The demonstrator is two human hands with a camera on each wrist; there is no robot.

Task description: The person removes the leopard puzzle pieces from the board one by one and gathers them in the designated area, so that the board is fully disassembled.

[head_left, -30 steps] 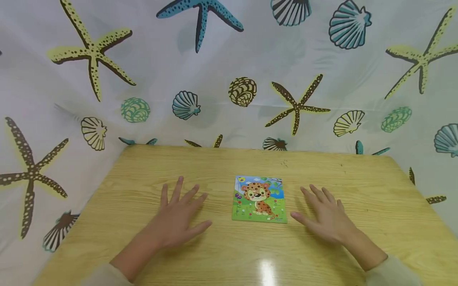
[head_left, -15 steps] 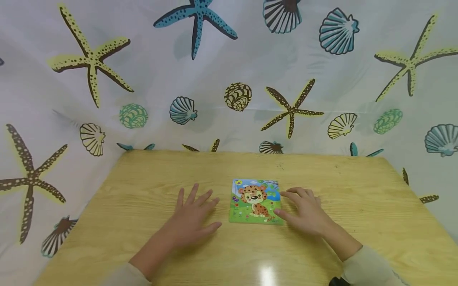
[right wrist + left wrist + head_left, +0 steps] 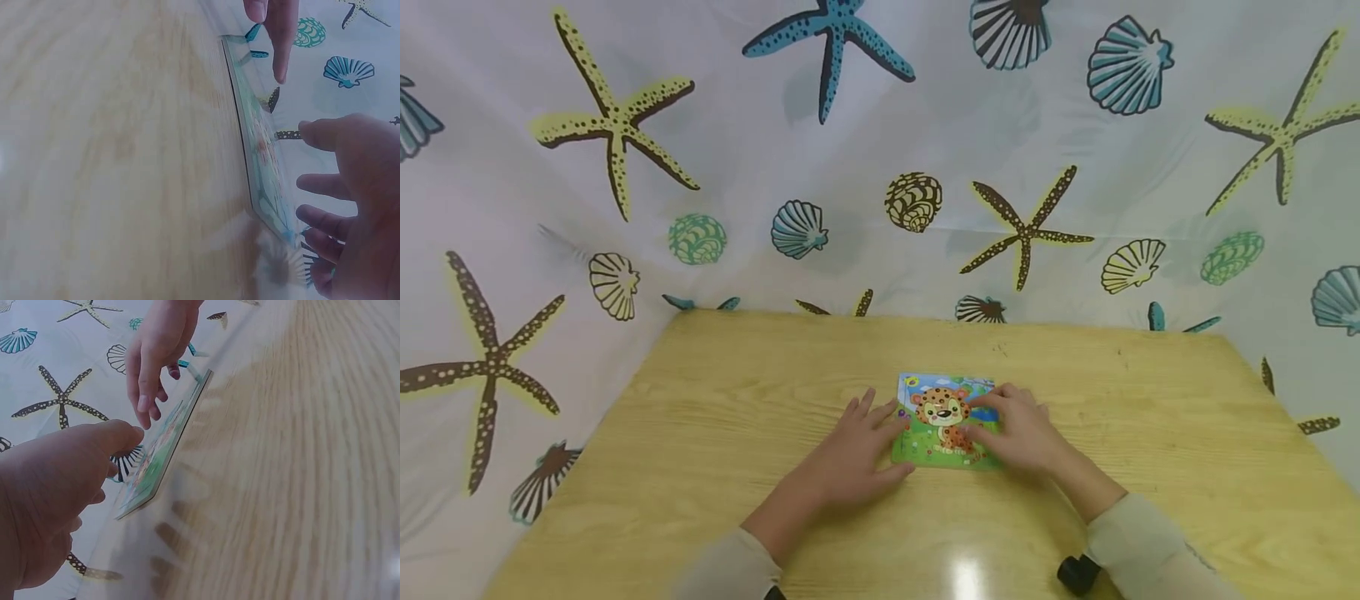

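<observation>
A thin square picture board (image 3: 943, 410), showing a cartoon leopard on green grass under blue sky, lies flat on the wooden table. At its left edge is my left hand (image 3: 859, 458), fingers spread and thumb near the lower left corner. My right hand (image 3: 1021, 432) reaches over the board's right side, covering part of it. Seen from the left wrist, the board (image 3: 159, 453) has a pale edge, and the hand appears raised a little above it. In the right wrist view, too, the right hand's fingers (image 3: 328, 220) look apart from the board. Neither hand grips anything.
The wooden table (image 3: 737, 400) extends on both sides of the board. White cloth (image 3: 850, 250) printed with starfish and shells hangs behind and at the sides. A small black object (image 3: 1078, 573) sits at the right cuff.
Both hands have moved inward: the left to the right, up to the board's left edge, the right to the left, over its right side. The board stays in place on the table.
</observation>
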